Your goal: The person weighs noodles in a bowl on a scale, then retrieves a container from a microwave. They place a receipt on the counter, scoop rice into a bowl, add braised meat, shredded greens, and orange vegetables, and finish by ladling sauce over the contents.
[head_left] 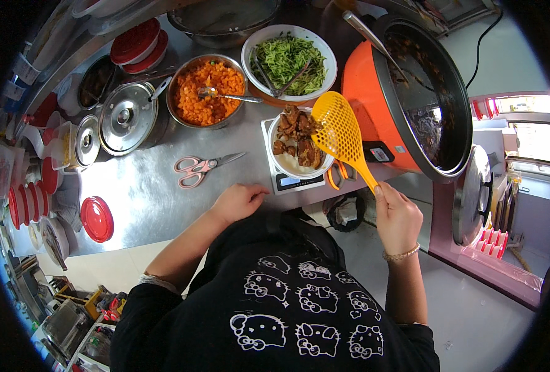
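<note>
My right hand (398, 214) is wrapped round the handle of a yellow slotted skimmer (337, 127). The skimmer's head tilts over the right rim of a white bowl (275, 155), close to the pieces of browned meat (309, 154) in it. White rice (287, 162) shows below the meat. Under the bowl is a digital kitchen scale (297, 183). Loosely curled and holding nothing, my left hand (241, 201) rests at the front edge of the steel table (145, 186). Pink-handled scissors (204, 167) lie beyond it.
Behind the scale stand a bowl of diced orange vegetable (207, 93) and a bowl of shredded green vegetable (290, 62), with utensils in both. A large orange cooker (374, 105) with dark contents is at right. Lidded steel pots (126, 118) and a red lid (97, 219) are left.
</note>
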### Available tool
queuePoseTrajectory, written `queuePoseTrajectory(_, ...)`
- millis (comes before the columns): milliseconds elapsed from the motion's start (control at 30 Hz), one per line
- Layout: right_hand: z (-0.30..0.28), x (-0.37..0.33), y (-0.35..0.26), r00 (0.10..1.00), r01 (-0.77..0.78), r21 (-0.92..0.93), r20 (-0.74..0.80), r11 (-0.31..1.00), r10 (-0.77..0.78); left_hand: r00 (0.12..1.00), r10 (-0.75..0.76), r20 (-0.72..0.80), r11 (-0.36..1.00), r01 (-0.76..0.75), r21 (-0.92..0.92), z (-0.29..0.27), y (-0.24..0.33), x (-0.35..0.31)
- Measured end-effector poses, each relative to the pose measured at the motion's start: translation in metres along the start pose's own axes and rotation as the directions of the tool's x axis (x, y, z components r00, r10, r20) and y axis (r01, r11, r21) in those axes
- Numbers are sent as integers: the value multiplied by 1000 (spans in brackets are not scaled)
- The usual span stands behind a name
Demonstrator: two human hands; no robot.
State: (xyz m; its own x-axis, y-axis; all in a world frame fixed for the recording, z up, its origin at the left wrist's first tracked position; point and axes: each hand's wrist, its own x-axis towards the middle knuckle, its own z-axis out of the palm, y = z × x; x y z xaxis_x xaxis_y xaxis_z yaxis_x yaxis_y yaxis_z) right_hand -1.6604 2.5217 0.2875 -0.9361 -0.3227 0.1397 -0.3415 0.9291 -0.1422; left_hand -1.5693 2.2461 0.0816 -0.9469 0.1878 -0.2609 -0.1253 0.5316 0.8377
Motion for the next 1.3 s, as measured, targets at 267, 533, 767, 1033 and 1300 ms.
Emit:
queuePoseTrajectory(267,0,-1,4,991,-94,80,99,992,86,997,-50,-51,999,49,-5,-11,9,1)
queuePoseTrajectory(533,-9,1,10,989,-141,142,72,980,132,893,96,-439,991,-43,130,-41,40,26)
queuePoseTrajectory(767,0,0,15,984,-168,168,82,971,156,879,5,-478,978,95,185,-59,64,101)
queuePoseTrajectory(1033,5,-10,29,975,-216,235,108,948,196,944,-131,-304,921,229,314,-73,77,127)
queuePoseTrajectory(1300,5,-8,38,974,-218,284,116,934,192,944,-129,-304,877,252,410,-70,73,124)
